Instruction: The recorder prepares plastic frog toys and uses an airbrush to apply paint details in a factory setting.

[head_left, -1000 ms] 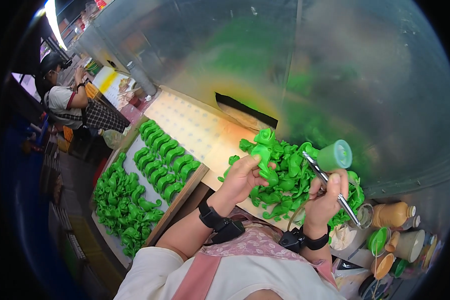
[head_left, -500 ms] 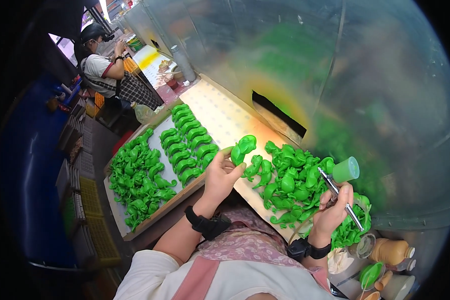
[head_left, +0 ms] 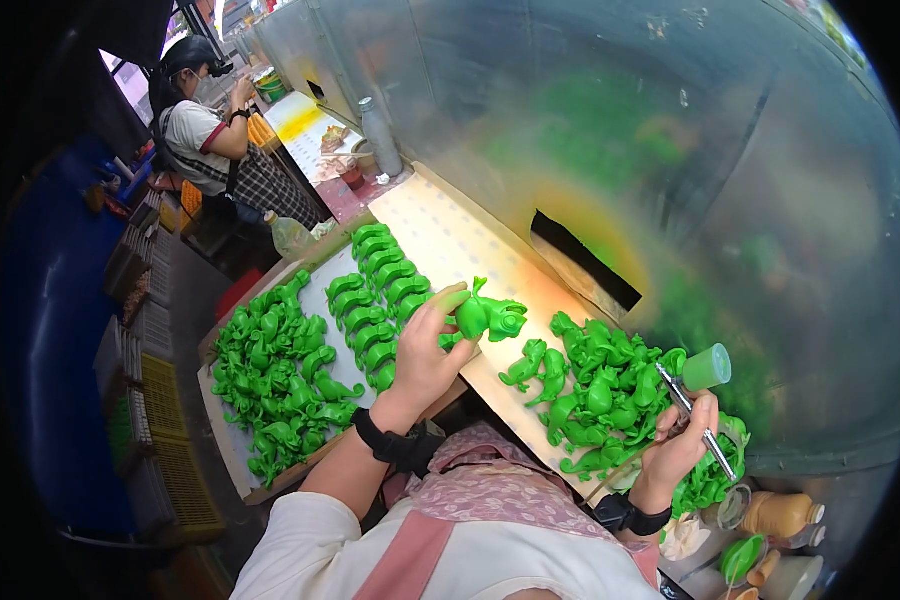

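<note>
Between the fingers and thumb of my left hand (head_left: 430, 352) is a glossy green chameleon figure (head_left: 487, 315), lifted above the pale work surface. My right hand (head_left: 678, 452) grips a silver airbrush (head_left: 697, 420) that carries a translucent green cup (head_left: 707, 367); its tip lies near a heap of green chameleon figures (head_left: 602, 390). Left of my left hand, a shallow wooden-edged tray (head_left: 322, 272) holds green curved pieces (head_left: 378, 290) lined up in two rows. Beside those rows is a loose pile of green figures (head_left: 275, 380).
A metal booth wall (head_left: 610, 130) with a dark slot (head_left: 585, 262) and green overspray rises behind the surface. Bottles (head_left: 782, 510) and a green-stained cup (head_left: 742, 558) stand at lower right. Another person (head_left: 205, 140) works at upper left. Yellow crates (head_left: 175, 440) are stacked along the left.
The held chameleon figure has turned, so its head now points right and its tail up. My right hand with the airbrush has shifted slightly right and down; the whole view has shifted a little.
</note>
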Available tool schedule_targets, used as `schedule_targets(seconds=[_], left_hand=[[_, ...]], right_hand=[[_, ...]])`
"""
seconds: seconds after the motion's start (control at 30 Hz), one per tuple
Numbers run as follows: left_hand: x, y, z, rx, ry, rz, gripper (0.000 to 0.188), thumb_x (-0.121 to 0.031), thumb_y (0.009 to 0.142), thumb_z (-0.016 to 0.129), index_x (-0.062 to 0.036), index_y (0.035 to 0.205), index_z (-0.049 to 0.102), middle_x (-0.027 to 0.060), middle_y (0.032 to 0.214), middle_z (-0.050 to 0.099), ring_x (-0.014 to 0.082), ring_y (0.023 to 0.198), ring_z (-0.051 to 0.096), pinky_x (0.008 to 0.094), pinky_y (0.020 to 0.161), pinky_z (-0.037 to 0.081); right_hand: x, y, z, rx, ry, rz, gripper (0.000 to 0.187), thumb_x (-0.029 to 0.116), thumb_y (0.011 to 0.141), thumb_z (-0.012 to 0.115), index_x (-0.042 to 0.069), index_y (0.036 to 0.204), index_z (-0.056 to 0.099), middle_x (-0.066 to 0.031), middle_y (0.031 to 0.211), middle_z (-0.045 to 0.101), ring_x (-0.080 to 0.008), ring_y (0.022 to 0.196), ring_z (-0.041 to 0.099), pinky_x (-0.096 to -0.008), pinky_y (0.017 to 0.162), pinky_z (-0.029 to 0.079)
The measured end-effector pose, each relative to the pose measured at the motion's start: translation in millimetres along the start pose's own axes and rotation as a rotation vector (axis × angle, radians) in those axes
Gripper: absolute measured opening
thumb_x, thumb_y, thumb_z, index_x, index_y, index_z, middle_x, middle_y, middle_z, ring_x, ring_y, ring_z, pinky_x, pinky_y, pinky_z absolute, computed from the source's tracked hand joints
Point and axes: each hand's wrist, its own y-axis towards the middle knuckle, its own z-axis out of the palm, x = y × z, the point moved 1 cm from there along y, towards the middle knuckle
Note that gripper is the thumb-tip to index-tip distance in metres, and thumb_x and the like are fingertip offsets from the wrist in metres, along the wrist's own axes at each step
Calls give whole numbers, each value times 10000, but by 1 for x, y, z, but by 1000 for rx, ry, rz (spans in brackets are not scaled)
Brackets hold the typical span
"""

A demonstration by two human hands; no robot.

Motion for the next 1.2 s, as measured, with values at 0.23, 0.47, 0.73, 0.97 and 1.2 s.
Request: schedule_targets(seconds=[0.23, 0.47, 0.73, 0.97, 1.2], left_hand=[[30, 10, -24, 17, -29, 0, 435, 23, 647, 616, -19, 1056, 475, 126, 1131, 490, 208, 953, 530, 264, 670, 503], [61, 12, -47, 9, -267, -272, 442, 13, 688, 613, -8, 1097, 449, 111, 1114, 494, 165, 953, 517, 255, 716, 480], [88, 4, -58, 48, -676, -346, 472, 50, 720, 575, 6, 1154, 395, 103, 1034, 485, 140, 944, 498, 238, 722, 478], [97, 4, -69, 87, -755, -369, 475, 35, 728, 588, 9, 1150, 373, 105, 1131, 452, 186, 1049, 446, 292, 804, 449], [105, 3, -76, 108, -937, -392, 489, 20, 717, 607, -6, 1150, 380, 107, 1129, 459, 195, 991, 492, 321, 756, 483]], right_hand=[[-6, -9, 33, 10, -79, -9, 240, 249, 866, 386, 39, 781, 464, 9, 453, 370, -37, 357, 307, -172, 328, 190], [-14, -16, 58, 9, -143, 2, 238, 248, 867, 389, 38, 784, 464, 11, 490, 377, -34, 361, 305, -172, 326, 190], [-23, -23, 74, 44, -203, 40, 238, 245, 870, 383, 38, 786, 466, 16, 509, 374, -30, 367, 304, -170, 328, 187], [-28, -25, 79, 62, -232, 18, 236, 248, 868, 384, 42, 780, 461, 12, 531, 389, -28, 375, 309, -166, 328, 184], [-30, -26, 82, 77, -251, 20, 233, 241, 871, 381, 44, 775, 459, 10, 516, 380, -29, 374, 298, -169, 334, 180]])
